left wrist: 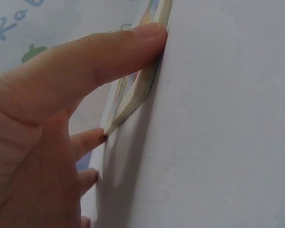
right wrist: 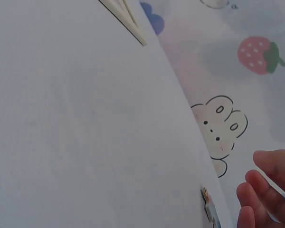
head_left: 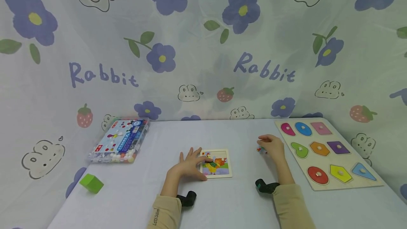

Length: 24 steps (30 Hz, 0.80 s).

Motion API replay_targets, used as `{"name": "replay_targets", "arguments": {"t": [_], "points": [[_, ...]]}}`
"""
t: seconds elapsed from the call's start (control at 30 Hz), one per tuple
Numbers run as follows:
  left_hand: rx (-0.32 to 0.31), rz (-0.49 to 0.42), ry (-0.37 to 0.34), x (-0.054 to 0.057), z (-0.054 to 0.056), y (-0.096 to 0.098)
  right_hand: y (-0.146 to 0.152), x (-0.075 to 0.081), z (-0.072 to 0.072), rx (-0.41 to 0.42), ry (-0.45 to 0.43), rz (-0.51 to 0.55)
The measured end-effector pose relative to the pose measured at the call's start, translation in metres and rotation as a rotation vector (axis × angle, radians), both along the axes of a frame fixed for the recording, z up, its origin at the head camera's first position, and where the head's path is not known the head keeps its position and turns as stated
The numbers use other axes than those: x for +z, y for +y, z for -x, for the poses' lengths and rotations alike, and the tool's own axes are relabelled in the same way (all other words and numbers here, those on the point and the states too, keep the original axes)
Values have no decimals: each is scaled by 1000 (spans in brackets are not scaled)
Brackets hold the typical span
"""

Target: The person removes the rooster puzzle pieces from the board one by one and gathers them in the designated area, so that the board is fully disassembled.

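Note:
A small wooden-framed jigsaw puzzle (head_left: 225,176) with a colourful bird picture lies flat near the middle of the table. My left hand (head_left: 189,165) rests at its left side with fingers spread. One finger reaches over the picture, and the thumb (left wrist: 142,42) touches the frame's edge in the left wrist view. To the right, my right hand (head_left: 274,147) hovers by a small coloured puzzle piece (head_left: 261,150). In the right wrist view this piece (right wrist: 209,209) lies on the table, apart from the loosely bent fingers (right wrist: 259,183), which hold nothing.
A wooden shape board (head_left: 305,167) with knobbed coloured pieces lies at the right. At the back left is a clear plastic box (head_left: 122,140) of beads with a printed label. A green block (head_left: 91,183) sits near the left edge. A patterned curtain (head_left: 203,52) hangs behind the table.

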<state>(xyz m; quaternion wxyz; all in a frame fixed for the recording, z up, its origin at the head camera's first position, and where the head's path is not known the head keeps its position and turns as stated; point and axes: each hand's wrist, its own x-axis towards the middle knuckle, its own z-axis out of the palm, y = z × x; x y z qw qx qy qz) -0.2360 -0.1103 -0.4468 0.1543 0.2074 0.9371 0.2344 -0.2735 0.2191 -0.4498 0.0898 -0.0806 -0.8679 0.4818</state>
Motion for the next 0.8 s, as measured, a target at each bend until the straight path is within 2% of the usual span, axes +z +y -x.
{"name": "replay_targets", "arguments": {"t": [0.1, 0.3, 0.47, 0.8], "points": [[9, -4, -12, -1, 0, 0, -7, 1, 1, 13, -4, 19], [15, -21, 3, -2, 2, -1, -22, 3, 2, 63, 5, 127], [29, -41, 13, -3, 4, -2, -35, 4, 2, 89, 4, 135], [40, -60, 7, -1, 1, -1, -54, 7, 1, 151, 2, 145]]}}
